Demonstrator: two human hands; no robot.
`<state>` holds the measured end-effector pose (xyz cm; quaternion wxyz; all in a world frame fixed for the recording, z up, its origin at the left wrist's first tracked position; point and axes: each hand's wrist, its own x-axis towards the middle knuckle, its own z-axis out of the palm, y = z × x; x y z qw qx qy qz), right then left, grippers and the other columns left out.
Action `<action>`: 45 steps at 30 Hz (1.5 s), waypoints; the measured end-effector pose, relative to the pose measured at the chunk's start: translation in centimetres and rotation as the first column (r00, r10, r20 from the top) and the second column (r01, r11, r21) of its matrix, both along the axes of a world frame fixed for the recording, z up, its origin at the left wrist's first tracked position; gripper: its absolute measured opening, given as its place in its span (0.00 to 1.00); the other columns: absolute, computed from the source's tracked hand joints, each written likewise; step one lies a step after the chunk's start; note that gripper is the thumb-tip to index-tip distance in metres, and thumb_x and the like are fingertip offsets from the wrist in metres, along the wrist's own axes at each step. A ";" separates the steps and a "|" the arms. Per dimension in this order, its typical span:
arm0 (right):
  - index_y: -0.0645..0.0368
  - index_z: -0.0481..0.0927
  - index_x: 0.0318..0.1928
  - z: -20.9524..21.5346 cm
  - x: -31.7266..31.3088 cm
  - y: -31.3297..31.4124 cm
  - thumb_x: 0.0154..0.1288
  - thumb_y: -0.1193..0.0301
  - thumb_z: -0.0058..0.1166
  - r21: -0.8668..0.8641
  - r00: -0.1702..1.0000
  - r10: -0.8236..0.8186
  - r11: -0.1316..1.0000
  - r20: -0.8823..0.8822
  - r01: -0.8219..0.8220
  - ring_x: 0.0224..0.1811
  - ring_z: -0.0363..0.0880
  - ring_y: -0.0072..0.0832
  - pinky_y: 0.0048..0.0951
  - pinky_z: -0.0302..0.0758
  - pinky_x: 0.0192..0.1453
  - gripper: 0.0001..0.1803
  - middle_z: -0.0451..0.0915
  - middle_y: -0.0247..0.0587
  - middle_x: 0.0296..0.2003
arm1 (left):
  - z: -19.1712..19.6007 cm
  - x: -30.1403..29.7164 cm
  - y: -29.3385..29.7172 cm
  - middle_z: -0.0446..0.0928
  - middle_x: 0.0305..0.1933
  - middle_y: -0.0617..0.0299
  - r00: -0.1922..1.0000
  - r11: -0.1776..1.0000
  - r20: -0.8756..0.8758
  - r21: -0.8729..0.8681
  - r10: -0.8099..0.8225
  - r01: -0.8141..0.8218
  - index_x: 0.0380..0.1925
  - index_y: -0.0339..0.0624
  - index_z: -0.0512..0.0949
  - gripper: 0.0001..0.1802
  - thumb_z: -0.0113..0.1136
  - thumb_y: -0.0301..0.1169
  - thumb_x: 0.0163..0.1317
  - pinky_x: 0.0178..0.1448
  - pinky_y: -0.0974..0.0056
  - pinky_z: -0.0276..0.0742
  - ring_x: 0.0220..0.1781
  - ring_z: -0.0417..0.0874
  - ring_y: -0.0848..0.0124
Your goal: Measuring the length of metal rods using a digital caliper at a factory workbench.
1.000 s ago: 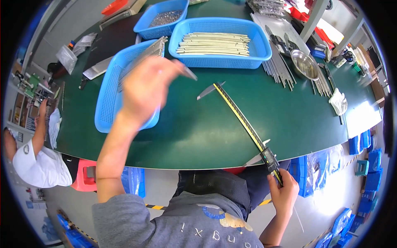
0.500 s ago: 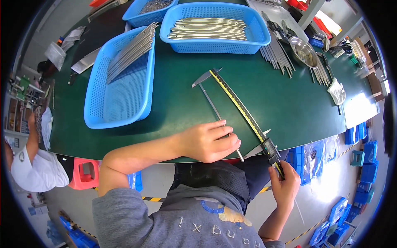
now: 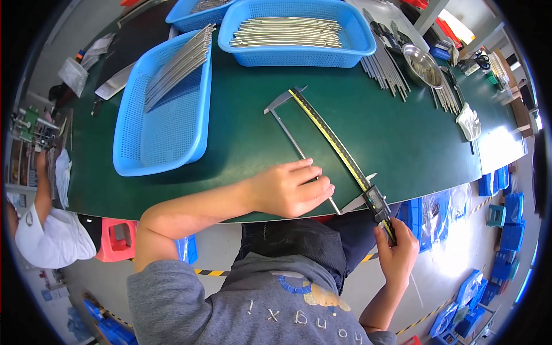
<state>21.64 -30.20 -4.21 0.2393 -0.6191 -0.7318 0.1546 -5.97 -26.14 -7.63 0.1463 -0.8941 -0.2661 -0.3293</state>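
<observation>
A thin metal rod point(image 3: 290, 137) is gripped around its middle by my left hand point(image 3: 290, 190), fingers closed on it. The rod lies between the long jaws of a digital caliper point(image 3: 330, 136), its far end at the fixed jaw and its near end beside the sliding jaw. Whether both ends touch the jaws is too fine to tell. My right hand point(image 3: 397, 250) is closed around the caliper's near end, just below the display. The caliper slants from far left to near right, over the green table point(image 3: 253, 123).
A blue basket point(image 3: 161, 138) holds several slanted rods at the left. Another blue basket point(image 3: 296, 57) with many rods stands at the back. Loose rods point(image 3: 385, 72) and a metal bowl point(image 3: 422, 66) lie far right. A person in white point(image 3: 54, 236) works at the far left.
The rod's far end has come up to the caliper's fixed jaw, and its near end now sits against or close to the sliding jaw. My view has shifted slightly.
</observation>
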 end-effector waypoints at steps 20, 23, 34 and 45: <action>0.60 0.78 0.34 0.4 -0.4 -0.5 0.52 0.63 0.65 0.029 0.997 0.002 1.000 0.074 -0.004 0.15 0.73 0.32 0.30 0.66 0.19 0.15 0.76 0.38 0.21 | 1.3 0.2 1.0 0.77 0.33 0.63 0.998 0.984 -0.053 -0.174 0.033 -0.042 0.33 0.42 0.83 0.13 0.61 0.26 0.44 0.41 0.64 0.82 0.37 0.81 0.67; 0.60 0.78 0.34 0.3 -0.4 -0.4 0.52 0.63 0.65 0.028 0.998 0.005 1.000 0.060 -0.006 0.15 0.73 0.32 0.30 0.66 0.19 0.15 0.76 0.38 0.21 | 1.3 0.1 0.9 0.77 0.33 0.63 0.997 0.982 -0.061 -0.182 0.039 -0.049 0.33 0.42 0.82 0.12 0.61 0.26 0.44 0.41 0.64 0.83 0.37 0.81 0.67; 0.56 0.76 0.27 -0.4 -0.6 -0.2 0.50 0.53 0.66 0.088 0.992 -0.040 0.996 0.117 0.030 0.16 0.74 0.33 0.31 0.67 0.19 0.20 0.74 0.34 0.17 | 1.8 -0.2 1.3 0.77 0.33 0.62 0.999 0.980 -0.051 -0.198 0.004 -0.014 0.31 0.42 0.82 0.12 0.61 0.25 0.42 0.42 0.64 0.82 0.38 0.81 0.68; 0.55 0.77 0.27 -0.3 -0.5 -0.2 0.51 0.50 0.64 0.050 0.992 -0.051 0.998 0.115 0.046 0.17 0.75 0.34 0.32 0.69 0.19 0.21 0.75 0.34 0.18 | 2.0 -0.2 2.1 0.79 0.37 0.61 1.000 0.956 -0.025 -0.292 -0.009 0.001 0.36 0.42 0.82 0.15 0.66 0.25 0.43 0.47 0.58 0.81 0.42 0.82 0.63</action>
